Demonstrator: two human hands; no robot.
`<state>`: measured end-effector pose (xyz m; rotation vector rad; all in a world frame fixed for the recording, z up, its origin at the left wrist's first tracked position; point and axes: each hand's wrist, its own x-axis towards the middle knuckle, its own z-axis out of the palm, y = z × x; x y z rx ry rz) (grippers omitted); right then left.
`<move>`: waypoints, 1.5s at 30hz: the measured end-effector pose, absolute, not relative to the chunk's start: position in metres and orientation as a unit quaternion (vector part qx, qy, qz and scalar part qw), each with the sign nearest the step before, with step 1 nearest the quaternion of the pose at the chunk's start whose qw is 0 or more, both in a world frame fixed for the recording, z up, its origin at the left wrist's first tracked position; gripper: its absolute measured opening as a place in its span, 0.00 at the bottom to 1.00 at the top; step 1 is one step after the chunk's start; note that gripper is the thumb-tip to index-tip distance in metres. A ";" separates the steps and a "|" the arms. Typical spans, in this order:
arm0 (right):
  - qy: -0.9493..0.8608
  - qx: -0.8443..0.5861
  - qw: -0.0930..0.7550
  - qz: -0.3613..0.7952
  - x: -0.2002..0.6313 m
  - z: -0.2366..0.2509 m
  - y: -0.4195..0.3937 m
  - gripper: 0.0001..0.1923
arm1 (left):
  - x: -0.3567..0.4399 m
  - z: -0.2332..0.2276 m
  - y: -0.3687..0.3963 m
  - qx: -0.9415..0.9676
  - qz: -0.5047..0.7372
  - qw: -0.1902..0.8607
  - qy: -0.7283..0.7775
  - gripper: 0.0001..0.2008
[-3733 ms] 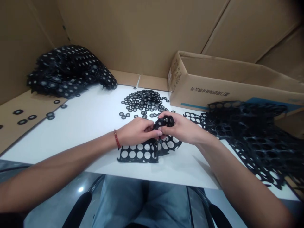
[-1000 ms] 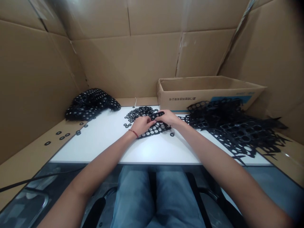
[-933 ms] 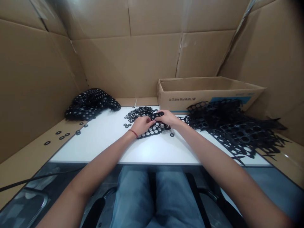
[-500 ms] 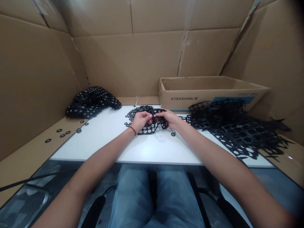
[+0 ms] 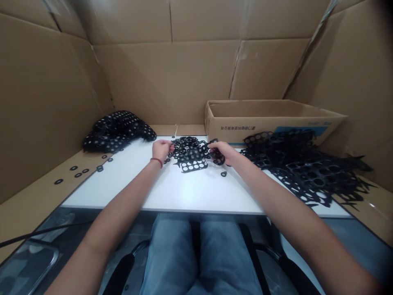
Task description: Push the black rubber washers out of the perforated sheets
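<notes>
My left hand is closed in a pinch at the left edge of a pile of small black rings; whatever sits between its fingertips is too small to make out. Across from it, my right hand grips the end of a black perforated sheet. This sheet, full of round holes, stretches leftward from the right fingers and lies over the front of the ring pile. Just below the right hand, a loose ring rests on the white table.
A bunched perforated black sheet lies at the back left, with several loose rings near it. On the right spreads a heap of torn black webbing, before an open cardboard box. Cardboard walls enclose the table.
My left hand has moved left, away from my right hand, to the pile's left edge. My right hand has shifted slightly right, still gripping the sheet, which now lies flatter.
</notes>
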<state>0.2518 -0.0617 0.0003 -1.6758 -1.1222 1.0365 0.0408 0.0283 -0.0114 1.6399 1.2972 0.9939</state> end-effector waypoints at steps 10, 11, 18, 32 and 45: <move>-0.500 -0.720 0.416 0.241 0.247 -0.003 -0.062 0.07 | 0.050 -0.019 0.003 0.802 0.352 0.158 0.456 0.14; -0.506 -0.711 0.423 0.245 0.247 -0.001 -0.063 0.07 | 0.052 -0.018 -0.001 0.814 0.347 0.151 0.441 0.13; -0.513 -0.611 0.487 0.356 0.235 0.003 -0.070 0.03 | 0.067 -0.013 -0.018 0.860 0.307 0.192 0.359 0.17; -0.380 -0.618 0.530 0.439 0.241 0.006 -0.063 0.18 | 0.043 -0.019 0.019 0.777 0.369 0.164 0.483 0.13; -0.452 -0.694 0.414 0.378 0.243 0.008 -0.071 0.10 | 0.073 -0.009 -0.035 0.867 0.289 0.109 0.391 0.11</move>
